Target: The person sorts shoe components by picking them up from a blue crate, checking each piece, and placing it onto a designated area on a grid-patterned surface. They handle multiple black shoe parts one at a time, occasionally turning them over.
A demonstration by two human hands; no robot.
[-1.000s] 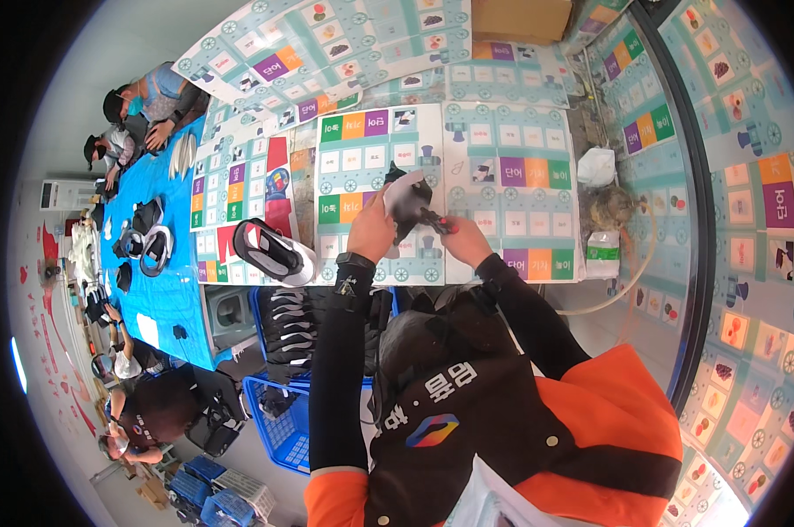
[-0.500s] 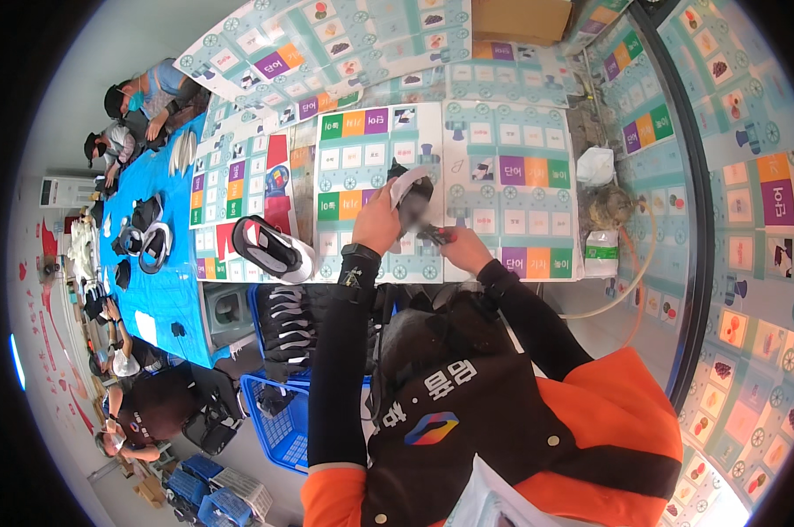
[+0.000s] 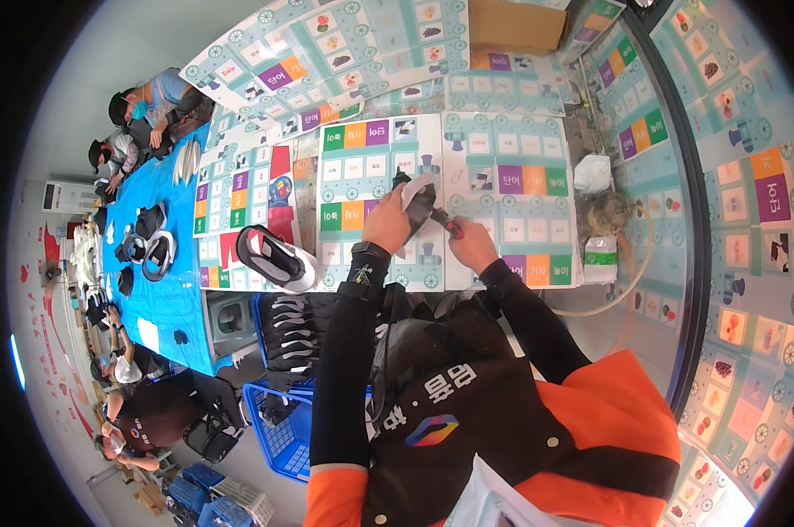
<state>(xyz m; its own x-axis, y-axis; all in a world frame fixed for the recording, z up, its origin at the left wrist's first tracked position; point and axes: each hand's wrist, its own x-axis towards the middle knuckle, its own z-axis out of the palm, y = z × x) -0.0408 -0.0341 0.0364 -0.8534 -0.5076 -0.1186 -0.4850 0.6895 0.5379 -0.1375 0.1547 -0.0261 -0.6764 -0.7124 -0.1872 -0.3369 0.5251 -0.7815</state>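
Note:
Over the patterned board on the table (image 3: 379, 263), my left hand (image 3: 384, 223) is closed on a dark shoe upper (image 3: 420, 200) with a pale lining folded outward. In my right hand (image 3: 474, 246), fingers wrapped round, is a small hand tool (image 3: 450, 227) with red and black handles. Its dark tip is at the right edge of the shoe upper; whether it touches cannot be made out, nor can its exact kind. To the left of my left hand, a white and black shoe (image 3: 278, 259) lies on the table near its front edge.
A blue-covered table (image 3: 164, 307) with several shoe parts (image 3: 158, 255) stands at the left, with people beyond it. Blue baskets (image 3: 278, 430) and stacked dark uppers (image 3: 291, 338) are below the table edge. A white packet (image 3: 601, 255) and yellowish hose (image 3: 650, 250) lie at the right.
The shoe upper has turned and shifted slightly right in my left hand. The right hand and tool have moved slightly right; the tool's tip now points up and left.

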